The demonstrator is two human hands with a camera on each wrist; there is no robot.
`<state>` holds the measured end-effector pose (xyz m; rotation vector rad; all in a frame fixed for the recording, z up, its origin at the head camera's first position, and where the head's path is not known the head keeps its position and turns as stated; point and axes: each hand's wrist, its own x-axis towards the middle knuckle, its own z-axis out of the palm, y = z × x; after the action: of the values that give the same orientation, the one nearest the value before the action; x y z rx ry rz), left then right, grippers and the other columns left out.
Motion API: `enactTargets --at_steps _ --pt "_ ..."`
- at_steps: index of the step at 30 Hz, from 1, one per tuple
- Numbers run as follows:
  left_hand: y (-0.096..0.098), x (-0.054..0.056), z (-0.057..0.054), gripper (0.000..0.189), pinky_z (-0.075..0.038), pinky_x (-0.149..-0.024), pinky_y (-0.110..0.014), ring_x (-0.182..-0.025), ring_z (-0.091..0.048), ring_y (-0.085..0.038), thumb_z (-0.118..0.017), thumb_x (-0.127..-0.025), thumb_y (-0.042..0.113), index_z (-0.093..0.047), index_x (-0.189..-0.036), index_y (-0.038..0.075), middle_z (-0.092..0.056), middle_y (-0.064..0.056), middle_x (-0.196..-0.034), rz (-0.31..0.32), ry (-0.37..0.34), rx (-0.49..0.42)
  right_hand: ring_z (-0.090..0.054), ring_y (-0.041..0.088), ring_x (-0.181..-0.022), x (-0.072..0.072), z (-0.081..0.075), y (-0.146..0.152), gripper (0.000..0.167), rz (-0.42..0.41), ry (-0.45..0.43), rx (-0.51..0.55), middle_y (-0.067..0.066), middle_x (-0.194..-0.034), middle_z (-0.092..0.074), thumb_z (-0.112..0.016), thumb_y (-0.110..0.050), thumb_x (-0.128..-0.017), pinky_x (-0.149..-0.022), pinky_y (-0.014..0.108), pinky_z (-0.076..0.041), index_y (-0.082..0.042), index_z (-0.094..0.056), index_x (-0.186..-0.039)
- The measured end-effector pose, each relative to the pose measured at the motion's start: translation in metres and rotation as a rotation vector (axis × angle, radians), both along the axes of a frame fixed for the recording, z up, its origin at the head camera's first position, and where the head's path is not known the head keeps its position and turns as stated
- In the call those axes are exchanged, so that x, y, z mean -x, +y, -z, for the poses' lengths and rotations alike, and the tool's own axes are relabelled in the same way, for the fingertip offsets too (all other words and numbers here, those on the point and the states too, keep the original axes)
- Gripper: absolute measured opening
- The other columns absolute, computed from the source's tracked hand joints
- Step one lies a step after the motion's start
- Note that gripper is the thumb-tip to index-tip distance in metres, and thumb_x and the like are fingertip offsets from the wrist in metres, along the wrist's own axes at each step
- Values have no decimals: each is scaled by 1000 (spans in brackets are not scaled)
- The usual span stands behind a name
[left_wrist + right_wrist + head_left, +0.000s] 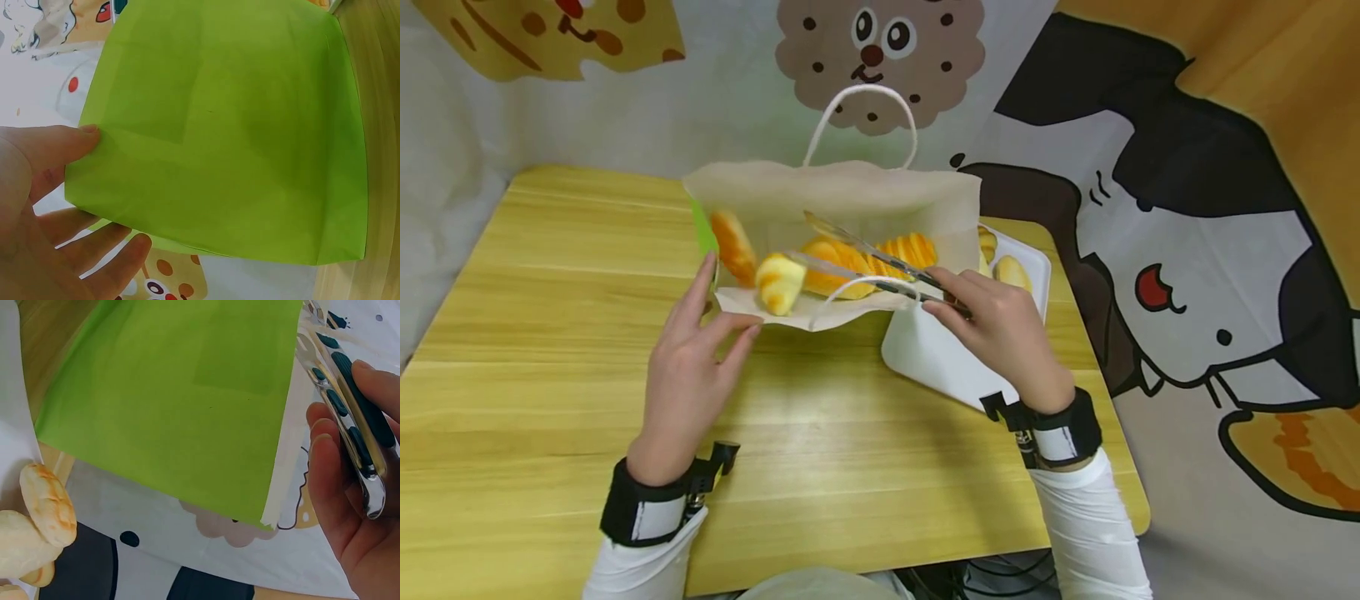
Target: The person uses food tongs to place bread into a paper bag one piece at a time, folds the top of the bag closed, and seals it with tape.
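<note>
Bagged bread (780,286): head view only; right hand (1009,329) grips tongs (358,400), left hand (691,362), apparently, bag (225,137).

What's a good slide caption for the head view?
Left hand holds the bag, right hand holds tongs over the bread inside; more bread on a tray.

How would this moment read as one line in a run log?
left hand: holding bag by edge | right hand: gripping tongs, tips apart at bag's mouth | bag: open, bread inside | white tray: more bread
</note>
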<state>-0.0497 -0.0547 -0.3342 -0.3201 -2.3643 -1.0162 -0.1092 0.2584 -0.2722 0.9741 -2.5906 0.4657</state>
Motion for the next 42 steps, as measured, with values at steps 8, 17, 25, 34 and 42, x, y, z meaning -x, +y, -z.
enactTargets --at_steps 8,17,25,34,42 --pt "0 1 1 13 -40 -92 -45 -120 -40 -30 -73 -72 4 -68 -83 3 -27 -4 -144 -4 -4 -12 -38 6 -54 -1 7 5 36 35 -8 38 -6 -69 -52 -63 -29 -83 -46 21 -30 -15 -60 -117" --pt "0 2 3 12 -41 -92 -44 -120 -41 -29 -73 -73 5 -69 -83 3 -27 -3 -144 -8 1 -6 -40 5 -55 -5 14 15 38 67 -6 116 -3 -75 -59 -65 -26 -82 -46 19 -32 -14 -59 -118" --pt "0 4 3 12 -41 -93 -43 -125 -34 -25 -73 -73 5 -69 -84 3 -27 -3 -144 -3 6 -12 -47 8 -60 -17 25 29 37 147 -30 262 1 -89 -65 -68 -19 -80 -49 16 -33 -14 -61 -116" --pt "1 5 4 14 -37 -97 -42 -125 -35 -26 -73 -72 4 -69 -84 2 -29 -4 -143 -4 17 -36 -47 8 -56 -31 34 34 38 194 -9 468 1 -77 -62 -68 -9 -78 -45 14 -36 -14 -62 -115" --pt "1 6 5 14 -35 -99 -43 -125 -34 -26 -74 -72 4 -68 -84 2 -29 -4 -143 -3 13 -36 -48 7 -49 -50 45 37 36 287 1 644 3 -70 -61 -65 -5 -80 -43 13 -41 -13 -62 -115"
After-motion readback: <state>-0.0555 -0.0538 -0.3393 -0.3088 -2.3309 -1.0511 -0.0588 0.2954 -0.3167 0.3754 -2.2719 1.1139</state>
